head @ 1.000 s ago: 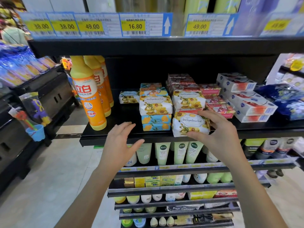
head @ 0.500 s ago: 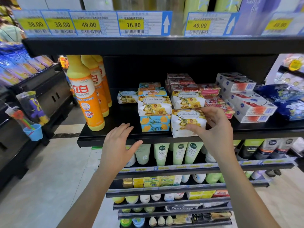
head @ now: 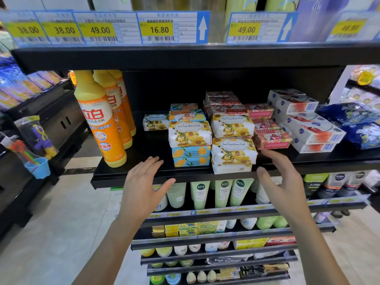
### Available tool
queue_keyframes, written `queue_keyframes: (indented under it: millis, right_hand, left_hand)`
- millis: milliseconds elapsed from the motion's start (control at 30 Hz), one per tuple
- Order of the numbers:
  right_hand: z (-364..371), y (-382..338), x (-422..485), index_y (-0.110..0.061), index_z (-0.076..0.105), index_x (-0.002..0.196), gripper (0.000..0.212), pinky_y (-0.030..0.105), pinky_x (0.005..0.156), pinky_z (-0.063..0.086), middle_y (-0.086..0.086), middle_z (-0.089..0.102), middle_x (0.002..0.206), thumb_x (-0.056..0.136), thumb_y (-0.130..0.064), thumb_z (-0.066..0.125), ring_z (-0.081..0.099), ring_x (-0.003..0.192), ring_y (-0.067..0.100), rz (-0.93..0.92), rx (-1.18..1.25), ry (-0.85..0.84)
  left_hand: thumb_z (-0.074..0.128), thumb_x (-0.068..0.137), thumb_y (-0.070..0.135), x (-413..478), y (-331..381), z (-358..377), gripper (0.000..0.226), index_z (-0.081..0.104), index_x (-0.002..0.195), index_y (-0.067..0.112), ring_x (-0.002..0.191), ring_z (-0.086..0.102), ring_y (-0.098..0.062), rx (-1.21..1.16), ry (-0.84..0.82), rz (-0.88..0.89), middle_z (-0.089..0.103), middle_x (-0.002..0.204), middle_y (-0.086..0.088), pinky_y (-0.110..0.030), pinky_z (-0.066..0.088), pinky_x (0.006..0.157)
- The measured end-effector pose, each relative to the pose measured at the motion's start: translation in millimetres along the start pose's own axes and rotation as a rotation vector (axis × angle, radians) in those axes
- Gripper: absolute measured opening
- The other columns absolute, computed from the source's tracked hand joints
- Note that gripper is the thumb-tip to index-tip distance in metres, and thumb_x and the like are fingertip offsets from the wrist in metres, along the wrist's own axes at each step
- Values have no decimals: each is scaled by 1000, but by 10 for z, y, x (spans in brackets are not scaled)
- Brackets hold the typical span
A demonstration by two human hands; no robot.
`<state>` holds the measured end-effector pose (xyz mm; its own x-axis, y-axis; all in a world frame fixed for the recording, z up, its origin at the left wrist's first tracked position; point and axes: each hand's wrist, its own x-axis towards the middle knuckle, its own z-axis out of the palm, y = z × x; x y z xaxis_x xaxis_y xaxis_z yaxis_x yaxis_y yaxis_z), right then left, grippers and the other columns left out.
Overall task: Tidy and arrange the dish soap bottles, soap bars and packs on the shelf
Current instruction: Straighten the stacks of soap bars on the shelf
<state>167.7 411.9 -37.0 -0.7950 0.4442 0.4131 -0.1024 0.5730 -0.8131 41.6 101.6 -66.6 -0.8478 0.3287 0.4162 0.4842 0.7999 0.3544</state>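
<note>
On the black shelf (head: 144, 175), orange dish soap bottles (head: 102, 124) stand in a row at the left. Yellow-flowered soap bars (head: 233, 155) are stacked at the front middle, with another flowered bar (head: 190, 135) on blue-and-orange soap packs (head: 191, 158) beside them. A lone flowered bar (head: 155, 122) lies further back. Pink soap boxes (head: 271, 138) and white-and-red boxes (head: 314, 130) sit to the right. My left hand (head: 144, 182) hovers open over the shelf's front edge. My right hand (head: 281, 182) is open just right of the front flowered stack, holding nothing.
A shelf lip with yellow price tags (head: 158, 29) hangs overhead. Blue bags (head: 357, 124) lie at the far right. Below are shelves of green tubes (head: 222, 192) and small bottles. A side rack with a packaged toy (head: 35, 145) stands at the left.
My right hand has let go of the front flowered soap bar, which now rests on its stack, and drawn back to the right. My left hand has barely moved.
</note>
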Motion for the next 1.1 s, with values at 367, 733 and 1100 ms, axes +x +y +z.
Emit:
queue_keyframes:
  millis: [367, 733, 1100]
  right_hand:
    - [56, 323, 168, -3, 66, 133, 56, 49, 115, 39, 11, 62, 141, 85, -28, 80, 53, 136, 31, -84, -498, -94]
    - [71, 302, 153, -6, 66, 133, 57, 49, 112, 44, 7, 60, 142, 82, -25, 84, 53, 136, 29, -9, -428, -60]
    - [89, 351, 151, -6, 67, 131, 56, 48, 113, 41, 7, 62, 140, 81, -23, 85, 52, 137, 27, -35, -414, -44]
  left_hand:
    - [58, 101, 35, 59, 30, -178, 44, 61, 140, 16, 138, 51, -21, -194, -21, -44, 60, 144, -2, -44, 45, 111]
    - [69, 95, 11, 1179, 30, -221, 49, 56, 142, 11, 130, 56, -33, -106, -11, -54, 58, 142, -15, -43, 49, 102]
    - [65, 98, 16, 1754, -116, 3, 56, 44, 150, 11, 142, 33, -38, 91, -133, -268, 40, 151, -19, -45, 28, 119]
